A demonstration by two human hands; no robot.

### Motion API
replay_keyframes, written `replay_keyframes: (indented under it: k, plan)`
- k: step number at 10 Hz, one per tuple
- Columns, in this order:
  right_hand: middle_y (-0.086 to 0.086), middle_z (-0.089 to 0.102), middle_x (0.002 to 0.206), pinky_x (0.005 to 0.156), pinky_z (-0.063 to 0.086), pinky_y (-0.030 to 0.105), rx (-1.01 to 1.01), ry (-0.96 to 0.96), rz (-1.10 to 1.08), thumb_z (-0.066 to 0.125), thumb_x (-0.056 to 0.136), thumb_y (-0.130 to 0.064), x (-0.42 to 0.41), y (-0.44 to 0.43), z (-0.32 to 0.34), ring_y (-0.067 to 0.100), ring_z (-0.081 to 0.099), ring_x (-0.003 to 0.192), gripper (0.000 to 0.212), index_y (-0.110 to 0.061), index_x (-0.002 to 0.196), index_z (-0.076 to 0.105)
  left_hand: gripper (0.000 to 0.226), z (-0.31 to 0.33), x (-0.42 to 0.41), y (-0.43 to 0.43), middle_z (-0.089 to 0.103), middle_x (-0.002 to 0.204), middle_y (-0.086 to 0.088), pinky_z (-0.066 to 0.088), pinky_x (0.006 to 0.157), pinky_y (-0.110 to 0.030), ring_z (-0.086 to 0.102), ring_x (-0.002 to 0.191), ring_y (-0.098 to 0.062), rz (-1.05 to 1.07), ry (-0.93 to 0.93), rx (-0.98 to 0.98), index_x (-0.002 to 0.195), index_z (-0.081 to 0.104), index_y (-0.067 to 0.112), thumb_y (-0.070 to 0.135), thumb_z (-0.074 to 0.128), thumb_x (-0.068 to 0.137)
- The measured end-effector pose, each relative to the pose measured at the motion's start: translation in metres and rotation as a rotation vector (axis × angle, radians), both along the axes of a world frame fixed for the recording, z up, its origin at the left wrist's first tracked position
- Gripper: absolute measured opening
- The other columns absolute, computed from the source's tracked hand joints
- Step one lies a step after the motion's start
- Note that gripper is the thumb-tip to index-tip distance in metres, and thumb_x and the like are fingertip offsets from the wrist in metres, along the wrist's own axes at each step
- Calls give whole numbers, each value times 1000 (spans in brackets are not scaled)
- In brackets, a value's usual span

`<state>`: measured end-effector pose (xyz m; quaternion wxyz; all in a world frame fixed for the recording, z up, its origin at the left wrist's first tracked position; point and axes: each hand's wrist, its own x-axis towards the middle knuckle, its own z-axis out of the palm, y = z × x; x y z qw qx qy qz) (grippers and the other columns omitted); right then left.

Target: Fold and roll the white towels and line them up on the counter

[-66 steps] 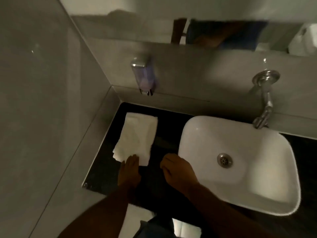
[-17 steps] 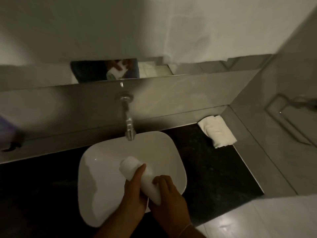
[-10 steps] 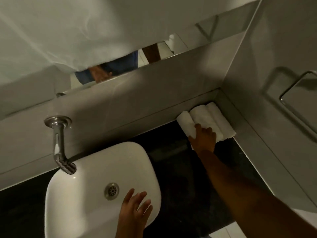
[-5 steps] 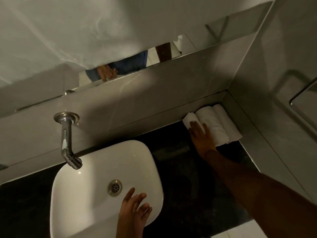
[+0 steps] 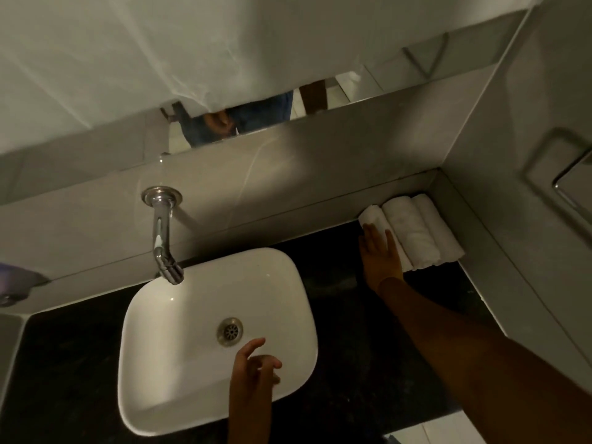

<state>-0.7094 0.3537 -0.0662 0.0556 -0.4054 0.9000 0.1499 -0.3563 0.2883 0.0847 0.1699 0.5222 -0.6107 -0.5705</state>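
Observation:
Three rolled white towels lie side by side in the far right corner of the black counter (image 5: 336, 251): a left roll (image 5: 373, 216), a middle roll (image 5: 411, 232) and a right roll (image 5: 439, 230) against the side wall. My right hand (image 5: 379, 256) lies flat with fingers spread on the left roll's near side, holding nothing. My left hand (image 5: 254, 373) hovers over the near rim of the white basin (image 5: 160, 347), fingers apart and empty.
A chrome tap (image 5: 161, 232) juts from the back wall over the basin. A mirror strip (image 5: 256, 120) runs above the tiled splashback. A metal towel ring (image 5: 573, 184) hangs on the right wall. A soap dispenser (image 5: 16, 283) shows at the far left edge.
The flat towel from the left side was rolled, carried right and set beside the other rolls. Over the last second my right hand has flattened against the left roll; my left hand stays over the basin.

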Motion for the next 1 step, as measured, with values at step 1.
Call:
replay_keyframes:
  k: [1]
  plan:
    - [19,25,160,118,1,60,-272,19,-34,74,79,-29,24,-3,10,33,17,150,81,-6,149,40,48,3,13,-14,64,127,12,48,102,-42,58,120,-11,-359,-182,-769,134,54,28,19,68,89]
